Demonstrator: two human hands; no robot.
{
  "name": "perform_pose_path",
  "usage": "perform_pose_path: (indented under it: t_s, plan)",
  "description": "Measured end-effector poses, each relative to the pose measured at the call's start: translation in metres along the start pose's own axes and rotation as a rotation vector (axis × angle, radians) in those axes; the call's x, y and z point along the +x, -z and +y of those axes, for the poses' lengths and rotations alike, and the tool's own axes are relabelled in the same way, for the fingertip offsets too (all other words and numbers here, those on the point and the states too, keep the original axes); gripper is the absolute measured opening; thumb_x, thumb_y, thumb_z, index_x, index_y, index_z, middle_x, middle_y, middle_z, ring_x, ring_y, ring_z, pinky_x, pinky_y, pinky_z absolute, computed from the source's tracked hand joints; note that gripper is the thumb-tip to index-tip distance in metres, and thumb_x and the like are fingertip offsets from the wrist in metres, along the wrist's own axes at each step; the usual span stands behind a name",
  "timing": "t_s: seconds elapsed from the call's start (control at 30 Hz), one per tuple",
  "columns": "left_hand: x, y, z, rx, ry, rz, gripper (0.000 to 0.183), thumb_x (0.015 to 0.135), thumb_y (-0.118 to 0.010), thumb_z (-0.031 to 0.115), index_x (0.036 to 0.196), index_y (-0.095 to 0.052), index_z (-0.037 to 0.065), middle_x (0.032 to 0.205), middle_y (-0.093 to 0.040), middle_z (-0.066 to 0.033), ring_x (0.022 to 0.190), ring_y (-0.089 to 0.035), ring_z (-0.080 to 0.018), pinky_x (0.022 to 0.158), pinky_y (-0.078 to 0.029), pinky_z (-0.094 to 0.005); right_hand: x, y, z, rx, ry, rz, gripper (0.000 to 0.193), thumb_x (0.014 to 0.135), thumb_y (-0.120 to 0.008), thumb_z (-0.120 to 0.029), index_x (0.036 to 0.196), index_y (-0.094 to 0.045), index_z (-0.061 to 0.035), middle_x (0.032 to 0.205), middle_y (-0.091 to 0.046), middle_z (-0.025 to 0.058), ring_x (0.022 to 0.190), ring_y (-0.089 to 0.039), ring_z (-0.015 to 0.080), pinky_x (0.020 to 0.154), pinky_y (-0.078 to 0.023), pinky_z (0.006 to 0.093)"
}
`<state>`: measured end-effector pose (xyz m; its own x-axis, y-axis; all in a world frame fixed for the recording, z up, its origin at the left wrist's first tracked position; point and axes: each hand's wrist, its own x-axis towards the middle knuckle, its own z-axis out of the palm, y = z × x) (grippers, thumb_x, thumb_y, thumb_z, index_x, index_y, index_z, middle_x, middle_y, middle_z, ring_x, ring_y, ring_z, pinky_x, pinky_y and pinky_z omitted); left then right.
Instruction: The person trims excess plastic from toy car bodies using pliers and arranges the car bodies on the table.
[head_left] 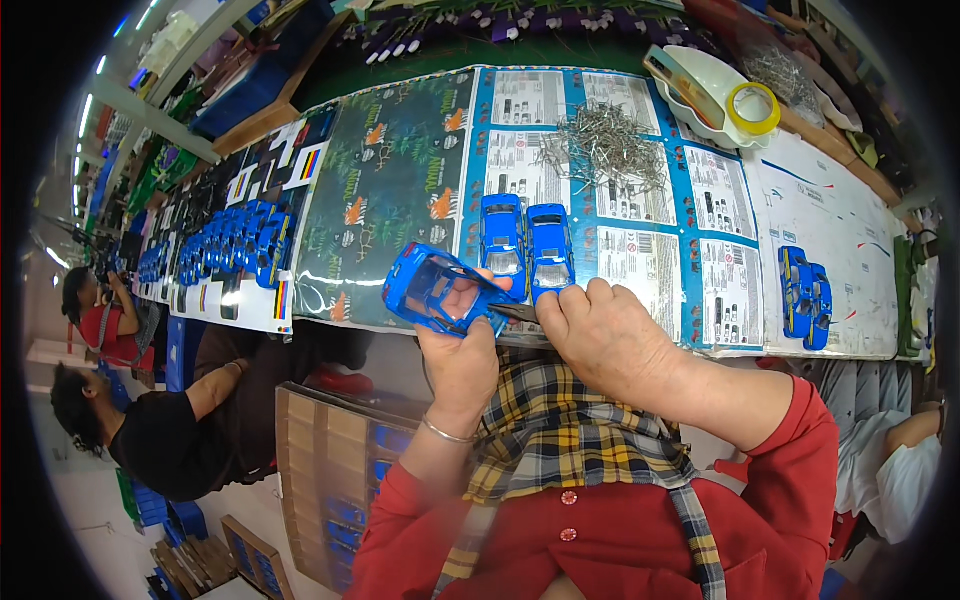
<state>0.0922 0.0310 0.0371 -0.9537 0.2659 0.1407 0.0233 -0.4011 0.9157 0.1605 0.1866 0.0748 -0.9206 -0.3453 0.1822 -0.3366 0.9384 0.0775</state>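
My left hand (460, 368) is closed around a blue toy car body (425, 290), a hollow shell whose fingers show through its openings. My right hand (610, 330) is closed on a dark-tipped hand tool (518, 312); its tip meets the shell's near right end, and most of it is hidden in the fist, so its exact kind cannot be told. Just beyond my hands, two blue toy cars (549, 245) lie side by side on the printed sheet. A heap of thin metal pins (612, 143) lies farther back.
A white bowl (690, 110) holding a roll of yellow tape (753, 107) stands at the back right. Two more blue cars (805, 300) lie on the right. Rows of blue cars (235, 240) fill the left end. People sit on both sides; a divided wooden tray (320, 440) is below left.
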Motion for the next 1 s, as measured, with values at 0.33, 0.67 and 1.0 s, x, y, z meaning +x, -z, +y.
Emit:
perform_pose_path:
  t_s: [0.33,0.67,1.0]
  plan:
    - [0.003,-0.002,-0.002,-0.023,0.048,0.042,0.051,0.07,-0.032,-0.02,0.116,-0.046,-0.002,0.109,-0.055,-0.015,0.1,-0.063,-0.0238,0.086,-0.053,-0.036,0.003,0.009,0.0,-0.151,0.03,-0.001,0.022,0.074,-0.059,-0.017,0.09,-0.055,-0.004,0.073,-0.048,0.0038,0.067,-0.05,0.0165,0.052,-0.042,0.0276]
    - [-0.003,0.003,-0.009,0.1,-0.037,-0.001,0.06,0.069,-0.032,-0.021,0.124,-0.038,0.002,0.111,-0.054,-0.015,0.103,-0.061,-0.0243,0.088,-0.052,-0.0368,0.007,0.027,0.0,-0.26,0.112,-0.032,0.016,0.073,-0.061,-0.018,0.083,-0.055,-0.0069,0.071,-0.049,0.0023,0.064,-0.049,0.0148,0.051,-0.039,0.0266]
    - [-0.006,-0.002,-0.006,0.093,-0.035,-0.003,0.063,0.069,-0.031,-0.021,0.128,-0.033,0.001,0.111,-0.053,-0.0154,0.102,-0.061,-0.0234,0.082,-0.056,-0.0347,0.01,0.04,0.007,-0.093,0.136,-0.061,0.013,0.075,-0.061,-0.017,0.081,-0.059,-0.0053,0.072,-0.058,0.0059,0.068,-0.059,0.0179,0.054,-0.046,0.0292]
